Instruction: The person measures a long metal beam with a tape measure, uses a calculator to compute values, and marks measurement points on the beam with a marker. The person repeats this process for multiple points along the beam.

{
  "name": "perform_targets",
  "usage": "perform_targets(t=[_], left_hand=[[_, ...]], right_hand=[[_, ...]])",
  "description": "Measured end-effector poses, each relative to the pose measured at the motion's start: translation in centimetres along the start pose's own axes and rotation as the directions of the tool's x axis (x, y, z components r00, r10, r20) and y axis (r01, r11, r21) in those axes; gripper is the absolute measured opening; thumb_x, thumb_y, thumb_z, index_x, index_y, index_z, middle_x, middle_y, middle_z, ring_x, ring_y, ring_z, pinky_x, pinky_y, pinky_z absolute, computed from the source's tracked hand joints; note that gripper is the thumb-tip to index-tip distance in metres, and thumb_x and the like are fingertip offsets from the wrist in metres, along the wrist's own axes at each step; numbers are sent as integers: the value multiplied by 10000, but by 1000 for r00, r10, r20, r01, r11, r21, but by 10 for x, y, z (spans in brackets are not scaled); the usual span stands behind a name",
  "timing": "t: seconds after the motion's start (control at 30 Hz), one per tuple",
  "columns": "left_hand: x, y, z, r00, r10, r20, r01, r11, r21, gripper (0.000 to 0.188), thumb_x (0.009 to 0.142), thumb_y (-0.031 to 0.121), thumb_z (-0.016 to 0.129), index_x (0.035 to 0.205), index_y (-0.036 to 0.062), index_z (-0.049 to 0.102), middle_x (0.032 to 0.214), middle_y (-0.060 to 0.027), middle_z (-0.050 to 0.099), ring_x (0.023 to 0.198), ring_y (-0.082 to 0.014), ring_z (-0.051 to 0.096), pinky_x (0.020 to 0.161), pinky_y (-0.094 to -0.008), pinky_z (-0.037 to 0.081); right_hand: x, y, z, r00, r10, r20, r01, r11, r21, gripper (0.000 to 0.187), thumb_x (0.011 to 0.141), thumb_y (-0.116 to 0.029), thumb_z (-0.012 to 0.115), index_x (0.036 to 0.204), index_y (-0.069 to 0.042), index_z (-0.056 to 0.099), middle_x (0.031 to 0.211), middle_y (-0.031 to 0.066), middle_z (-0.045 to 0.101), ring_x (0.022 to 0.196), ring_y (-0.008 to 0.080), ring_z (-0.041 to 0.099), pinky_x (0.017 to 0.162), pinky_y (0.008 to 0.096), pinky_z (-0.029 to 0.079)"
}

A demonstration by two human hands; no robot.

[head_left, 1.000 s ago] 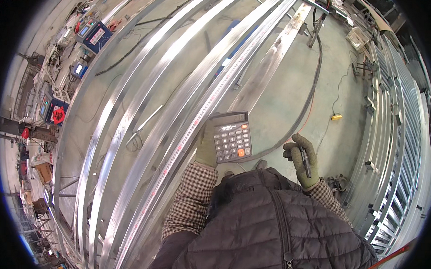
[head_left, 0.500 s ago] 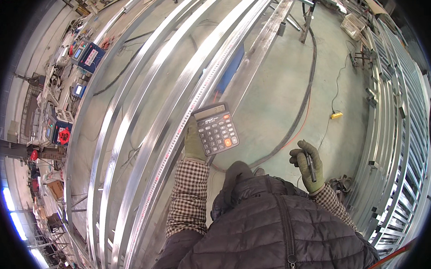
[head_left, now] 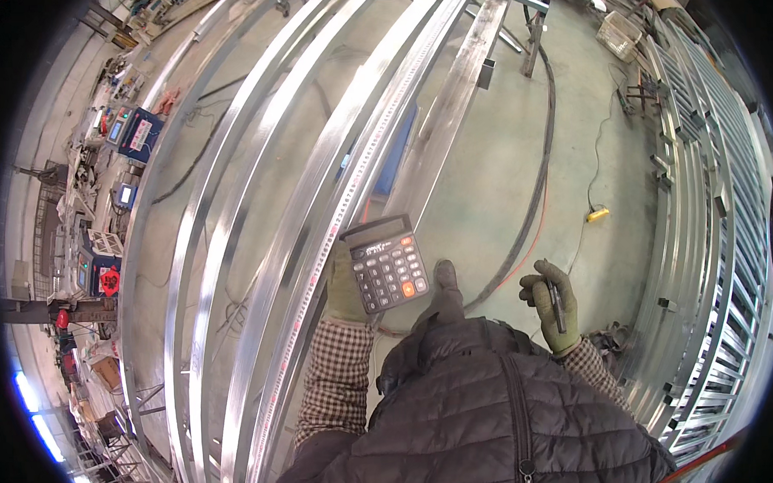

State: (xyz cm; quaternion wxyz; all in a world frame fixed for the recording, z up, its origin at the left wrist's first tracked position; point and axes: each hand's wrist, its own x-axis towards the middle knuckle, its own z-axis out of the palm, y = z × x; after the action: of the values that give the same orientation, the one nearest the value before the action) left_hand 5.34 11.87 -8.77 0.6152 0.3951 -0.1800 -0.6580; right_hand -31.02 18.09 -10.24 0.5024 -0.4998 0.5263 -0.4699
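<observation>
A dark desk calculator (head_left: pixel 389 269) with grey and orange keys lies in my left hand (head_left: pixel 345 287), which wears a green glove and is mostly hidden behind it. Its display looks dark from here. Just left of that hand, a long steel ruler or tape with printed marks (head_left: pixel 351 192) runs along a shiny metal bar. My right hand (head_left: pixel 556 308), also gloved in green, is raised off to the right with a dark pen or marker (head_left: pixel 558 309) gripped upright against the palm and its fingers curled.
Several long metal bars (head_left: pixel 258 220) stretch along my left. A flat metal beam (head_left: pixel 450 111) lies ahead beside a blue object (head_left: pixel 396 156). A black hose (head_left: pixel 542 185) curves over the floor, and a yellow item on a cord (head_left: pixel 598 214) lies right. Stacked metal frames (head_left: pixel 701 230) stand farther right.
The calculator and my left hand sit slightly lower in the view, and the display digits no longer show. One shoe has come into sight ahead. My right hand keeps its hold.
</observation>
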Motion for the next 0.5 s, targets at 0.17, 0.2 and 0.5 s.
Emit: perform_targets(t=[0.17, 0.2, 0.5], left_hand=[[47, 1, 33, 998, 40, 57, -42, 999, 28, 586, 1170, 466, 488, 1511, -7, 556, 1284, -160, 739, 1048, -210, 782, 827, -356, 693], [59, 1, 35, 997, 37, 61, -38, 999, 18, 573, 1170, 452, 494, 1505, -8, 562, 1277, -156, 741, 1042, -208, 782, 828, -348, 689], [113, -5, 41, 997, -69, 22, 70, 996, -58, 502, 1170, 391, 506, 1459, -11, 584, 1269, -163, 747, 1056, -234, 782, 863, -348, 678]], right_hand=[[58, -21, 4, 997, 82, -9, -82, 997, -12, 379, 1127, -98, 588, 1499, -44, 538, 1175, 141, 759, 997, 173, 728, 886, 326, 595], [64, -26, 7, 996, 86, -17, -87, 996, -26, 377, 1127, -97, 587, 1497, -44, 539, 1174, 141, 759, 1000, 174, 729, 888, 327, 596], [122, -42, 3, 995, 91, -31, -91, 996, -1, 392, 1122, -98, 608, 1504, -40, 536, 1215, 133, 735, 1055, 185, 731, 941, 332, 614]])
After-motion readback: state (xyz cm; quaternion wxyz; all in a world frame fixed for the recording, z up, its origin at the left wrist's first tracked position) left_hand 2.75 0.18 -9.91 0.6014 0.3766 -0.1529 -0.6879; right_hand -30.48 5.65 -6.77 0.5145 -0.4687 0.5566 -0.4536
